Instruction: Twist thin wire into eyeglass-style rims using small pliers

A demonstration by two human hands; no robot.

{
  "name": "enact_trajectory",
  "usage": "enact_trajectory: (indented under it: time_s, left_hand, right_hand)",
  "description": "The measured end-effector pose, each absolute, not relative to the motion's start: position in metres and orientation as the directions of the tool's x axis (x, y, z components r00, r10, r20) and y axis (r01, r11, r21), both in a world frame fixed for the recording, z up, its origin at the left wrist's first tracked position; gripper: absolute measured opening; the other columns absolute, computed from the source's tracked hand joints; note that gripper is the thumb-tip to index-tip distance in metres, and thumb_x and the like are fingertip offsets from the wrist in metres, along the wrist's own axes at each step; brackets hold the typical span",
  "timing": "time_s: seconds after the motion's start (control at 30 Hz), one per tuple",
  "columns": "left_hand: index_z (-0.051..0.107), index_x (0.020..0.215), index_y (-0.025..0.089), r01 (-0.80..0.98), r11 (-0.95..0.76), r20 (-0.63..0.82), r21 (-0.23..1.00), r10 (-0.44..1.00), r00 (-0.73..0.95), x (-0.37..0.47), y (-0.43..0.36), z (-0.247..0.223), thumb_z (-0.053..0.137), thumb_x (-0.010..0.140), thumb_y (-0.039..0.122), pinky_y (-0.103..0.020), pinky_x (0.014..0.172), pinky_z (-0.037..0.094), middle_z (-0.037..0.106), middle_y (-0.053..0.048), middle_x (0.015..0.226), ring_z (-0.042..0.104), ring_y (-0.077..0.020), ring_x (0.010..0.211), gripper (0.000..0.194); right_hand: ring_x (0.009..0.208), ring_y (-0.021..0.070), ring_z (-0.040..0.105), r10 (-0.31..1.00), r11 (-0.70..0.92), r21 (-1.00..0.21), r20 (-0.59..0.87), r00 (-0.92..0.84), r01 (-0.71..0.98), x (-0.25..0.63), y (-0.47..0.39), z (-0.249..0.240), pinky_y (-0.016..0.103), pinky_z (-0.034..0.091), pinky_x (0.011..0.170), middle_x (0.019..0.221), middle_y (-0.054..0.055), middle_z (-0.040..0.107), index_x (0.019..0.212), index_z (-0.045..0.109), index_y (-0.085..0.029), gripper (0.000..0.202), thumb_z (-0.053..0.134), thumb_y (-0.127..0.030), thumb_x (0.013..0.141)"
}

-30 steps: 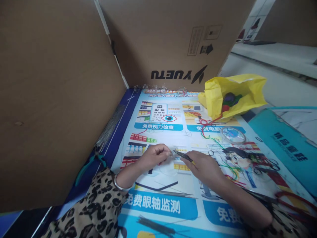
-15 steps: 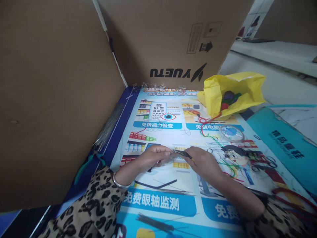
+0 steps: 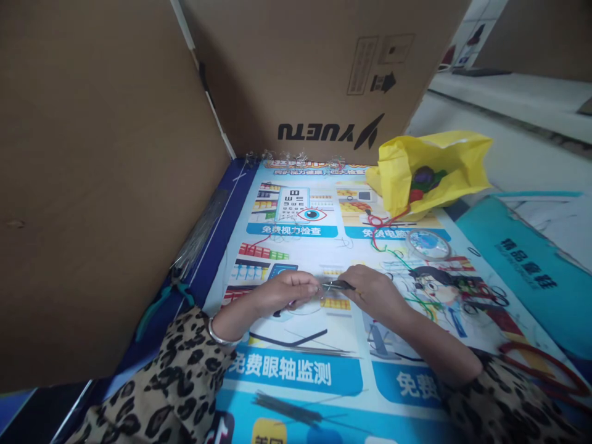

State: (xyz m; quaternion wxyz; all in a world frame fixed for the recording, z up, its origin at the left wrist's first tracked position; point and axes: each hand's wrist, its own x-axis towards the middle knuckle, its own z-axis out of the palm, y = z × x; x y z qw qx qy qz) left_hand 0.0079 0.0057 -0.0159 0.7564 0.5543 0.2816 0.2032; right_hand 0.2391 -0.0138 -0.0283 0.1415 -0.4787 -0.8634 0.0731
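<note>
My right hand [image 3: 375, 291] is closed around long-nose pliers [image 3: 340, 285], whose dark jaws point left and look slightly apart. Facing it, my left hand [image 3: 287, 290] pinches a small piece of thin wire [image 3: 322, 291] between thumb and fingertips. The jaw tips are right beside this wire; whether they touch it I cannot tell. The pliers' handles are hidden in my right hand. Both hands are over the middle of a printed poster [image 3: 309, 250] on the table.
Teal-handled pliers [image 3: 160, 308] and a wire bundle [image 3: 201, 237] lie at left. Another wire bundle [image 3: 289, 408] is in front. Cardboard panels [image 3: 300, 74] stand behind and left. A yellow bag [image 3: 393, 179], a tape roll [image 3: 428, 245] and coloured cords [image 3: 546, 370] are at right.
The pliers' jaws, which looked closed near the left fingertips, now look parted. My right hand has turned and shifted slightly left. The whole view has moved a little.
</note>
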Motion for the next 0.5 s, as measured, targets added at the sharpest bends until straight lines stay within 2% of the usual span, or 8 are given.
enact_trajectory:
  time_s: [0.23,0.4,0.5]
  left_hand:
    - [0.056,0.078,0.013,0.018,0.269,-0.193,0.963,0.64,0.744,0.008,0.007,-0.02,0.056,0.079,0.038,-0.017,0.041,0.022,0.04,0.007,0.05,0.033,-0.0042,0.043,0.025]
    - [0.058,0.079,0.012,0.085,0.209,-0.209,0.974,0.696,0.687,0.01,0.009,-0.019,0.057,0.078,0.04,-0.017,0.042,0.027,0.045,0.005,0.053,0.036,-0.0041,0.044,0.029]
    - [0.059,0.079,0.012,0.143,0.135,-0.195,0.981,0.748,0.635,0.011,0.009,-0.019,0.056,0.078,0.038,-0.017,0.044,0.03,0.048,0.004,0.055,0.039,-0.0043,0.045,0.026]
  right_hand:
    - [0.084,0.0163,0.056,0.908,0.408,-0.287,0.034,-0.417,0.867,0.233,-0.019,-0.021,0.025,0.04,0.071,0.084,0.004,0.062,0.086,0.06,-0.02,0.018,0.045,-0.029,0.086]
    - [0.075,0.0153,0.06,0.934,0.328,-0.273,-0.05,-0.354,0.904,0.228,-0.023,-0.012,0.023,0.038,0.061,0.079,0.003,0.065,0.081,0.06,-0.021,0.03,0.039,-0.04,0.088]
    - [0.071,0.0154,0.061,0.949,0.285,-0.236,-0.068,-0.308,0.929,0.226,-0.025,-0.008,0.023,0.035,0.057,0.078,0.002,0.066,0.079,0.06,-0.021,0.032,0.037,-0.042,0.089]
